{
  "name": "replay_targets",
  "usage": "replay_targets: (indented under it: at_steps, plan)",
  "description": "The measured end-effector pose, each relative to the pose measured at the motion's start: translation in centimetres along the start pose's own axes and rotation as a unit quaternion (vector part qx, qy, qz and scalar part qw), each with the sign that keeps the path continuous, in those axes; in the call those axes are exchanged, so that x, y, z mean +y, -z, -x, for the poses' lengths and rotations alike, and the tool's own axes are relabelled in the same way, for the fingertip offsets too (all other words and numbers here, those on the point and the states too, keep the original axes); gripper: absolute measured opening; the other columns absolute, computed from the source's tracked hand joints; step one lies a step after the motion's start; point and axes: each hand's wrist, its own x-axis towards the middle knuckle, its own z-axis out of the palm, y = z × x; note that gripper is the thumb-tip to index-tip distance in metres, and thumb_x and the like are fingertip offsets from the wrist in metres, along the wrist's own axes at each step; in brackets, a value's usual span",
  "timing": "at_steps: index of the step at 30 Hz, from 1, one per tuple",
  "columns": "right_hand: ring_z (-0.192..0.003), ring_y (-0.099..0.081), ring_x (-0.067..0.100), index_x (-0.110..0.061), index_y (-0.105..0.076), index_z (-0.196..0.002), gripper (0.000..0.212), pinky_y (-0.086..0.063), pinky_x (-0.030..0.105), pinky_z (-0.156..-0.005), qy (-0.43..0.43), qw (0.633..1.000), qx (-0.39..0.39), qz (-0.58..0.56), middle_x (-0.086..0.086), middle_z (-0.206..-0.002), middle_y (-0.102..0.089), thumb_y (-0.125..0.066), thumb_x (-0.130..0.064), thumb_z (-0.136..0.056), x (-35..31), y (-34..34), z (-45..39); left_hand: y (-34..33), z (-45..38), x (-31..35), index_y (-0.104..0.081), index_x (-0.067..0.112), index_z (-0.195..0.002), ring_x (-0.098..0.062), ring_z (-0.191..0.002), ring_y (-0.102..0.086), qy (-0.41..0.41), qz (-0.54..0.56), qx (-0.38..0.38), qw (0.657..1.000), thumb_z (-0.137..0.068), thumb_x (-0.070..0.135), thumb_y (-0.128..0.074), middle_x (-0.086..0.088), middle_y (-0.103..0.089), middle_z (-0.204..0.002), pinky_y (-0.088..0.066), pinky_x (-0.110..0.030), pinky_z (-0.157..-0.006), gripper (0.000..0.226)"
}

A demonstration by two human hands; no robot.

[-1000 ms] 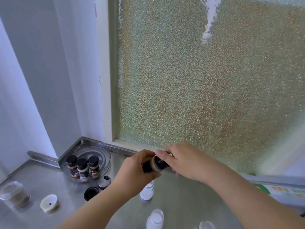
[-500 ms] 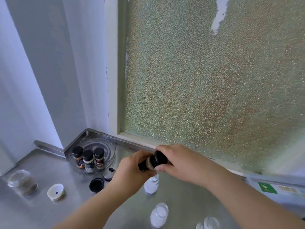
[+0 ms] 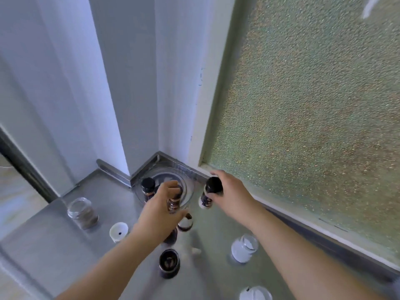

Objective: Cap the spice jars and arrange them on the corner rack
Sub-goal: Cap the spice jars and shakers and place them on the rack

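The round clear corner rack sits in the steel counter's corner. One black-capped jar stands on its left side. My left hand grips another dark spice jar over the rack's front edge. My right hand holds a black-capped jar by its cap, just right of the rack. On the counter stand an uncapped dark jar, an open jar of white powder and a third white jar at the bottom edge.
A glass jar of brown spice and a white perforated lid lie left of my arm. A dark lid or jar sits under my left wrist. Frosted glass and white walls close off the corner.
Both hands were twisting a cap onto one jar together. They have separated: the right carries the capped jar toward the rack, the left grips a jar at the rack. The camera view shifted left.
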Motion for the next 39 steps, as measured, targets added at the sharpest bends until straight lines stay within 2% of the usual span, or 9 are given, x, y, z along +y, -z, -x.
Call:
replay_targets:
  at_steps: [6,12,18,20,22,24,27,32,39]
  plan:
    - [-0.114,-0.052,0.022,-0.017,-0.048,-0.123,0.044,-0.038,0.029,-0.095,-0.025,0.999,-0.027,-0.037,0.005,-0.124,-0.056,-0.066,-0.018,-0.083,0.3,-5.6,-7.2,3.3,-0.6,-4.6,-0.038,0.047,-0.107,-0.007,-0.101,-0.059,0.026,-0.039,0.045,0.998,-0.075,0.022,-0.07,0.019,-0.062,-0.104,-0.049,-0.036,-0.09,0.051]
    - [-0.12,-0.05,0.027,-0.013,-0.049,-0.126,0.046,-0.037,0.033,-0.101,-0.043,0.996,-0.072,-0.014,0.01,-0.128,-0.056,-0.062,-0.005,-0.082,1.2,-9.6,-8.7,4.1,-1.6,-6.4,-0.037,0.053,-0.093,0.01,-0.098,-0.053,0.007,-0.061,0.031,0.998,-0.077,0.015,-0.067,0.026,-0.058,-0.097,-0.042,-0.015,-0.086,0.051]
    - [-0.138,-0.032,0.02,-0.02,-0.02,-0.146,0.076,-0.023,0.026,-0.11,-0.041,0.99,-0.126,-0.041,0.005,-0.15,-0.034,-0.063,-0.009,-0.084,1.9,-9.6,-7.7,3.2,-1.9,-6.7,-0.04,0.061,-0.091,-0.003,-0.104,-0.056,0.023,-0.087,0.0,0.996,-0.077,0.03,-0.064,0.024,-0.059,-0.107,-0.05,-0.038,-0.089,0.041]
    - [-0.138,-0.03,0.017,-0.02,-0.02,-0.146,0.073,-0.022,0.025,-0.109,-0.036,0.993,-0.108,-0.038,0.003,-0.15,-0.033,-0.062,-0.013,-0.086,2.1,-8.5,-6.8,2.5,-1.9,-6.3,-0.044,0.053,-0.097,-0.005,-0.102,-0.056,0.021,-0.092,-0.014,0.995,-0.079,0.026,-0.064,0.017,-0.06,-0.109,-0.049,-0.035,-0.091,0.038]
    - [-0.133,-0.036,0.015,-0.02,-0.027,-0.144,0.066,-0.024,0.022,-0.105,-0.028,0.995,-0.088,-0.034,0.001,-0.145,-0.038,-0.06,-0.017,-0.087,2.4,-7.3,-5.4,1.6,-1.5,-5.9,-0.051,0.036,-0.104,0.0,-0.096,-0.055,0.011,-0.093,-0.024,0.995,-0.081,0.02,-0.063,0.015,-0.059,-0.105,-0.045,-0.016,-0.089,0.031]
    - [-0.125,-0.045,0.013,-0.022,-0.033,-0.141,0.061,-0.029,0.021,-0.101,-0.026,0.996,-0.08,-0.039,0.0,-0.139,-0.046,-0.061,-0.019,-0.086,2.9,-6.4,-3.5,0.7,-0.8,-5.5,-0.05,0.036,-0.1,0.005,-0.089,-0.052,0.012,-0.104,-0.028,0.994,-0.081,0.019,-0.064,0.02,-0.056,-0.097,-0.04,-0.005,-0.083,0.029]
    - [-0.11,-0.056,0.011,-0.022,-0.046,-0.132,0.049,-0.037,0.017,-0.09,-0.023,0.995,-0.093,-0.034,0.0,-0.125,-0.058,-0.061,-0.019,-0.085,3.8,-6.3,-0.6,-0.9,0.7,-5.8,-0.052,0.032,-0.103,-0.004,-0.095,-0.055,0.031,-0.096,-0.047,0.994,-0.079,0.017,-0.066,0.012,-0.059,-0.101,-0.042,-0.02,-0.089,0.031]
    - [-0.1,-0.058,0.013,-0.023,-0.051,-0.128,0.046,-0.045,0.025,-0.092,-0.019,0.986,-0.162,-0.029,0.0,-0.118,-0.061,-0.062,-0.02,-0.084,4.0,-8.1,2.6,-2.3,3.7,-7.6,-0.055,0.026,-0.105,-0.009,-0.097,-0.058,0.063,-0.081,-0.062,0.993,-0.078,0.016,-0.067,0.005,-0.063,-0.104,-0.043,-0.024,-0.089,0.032]
    - [-0.13,-0.04,0.02,-0.025,-0.03,-0.142,0.073,-0.033,0.027,-0.103,0.062,0.952,-0.292,0.06,0.001,-0.144,-0.037,-0.065,-0.019,-0.079,1.8,-11.7,5.3,-1.8,7.0,-10.6,-0.046,0.04,-0.089,-0.006,-0.093,-0.058,0.094,-0.068,-0.043,0.992,-0.076,0.014,-0.068,0.013,-0.06,-0.098,-0.04,-0.016,-0.077,0.036]
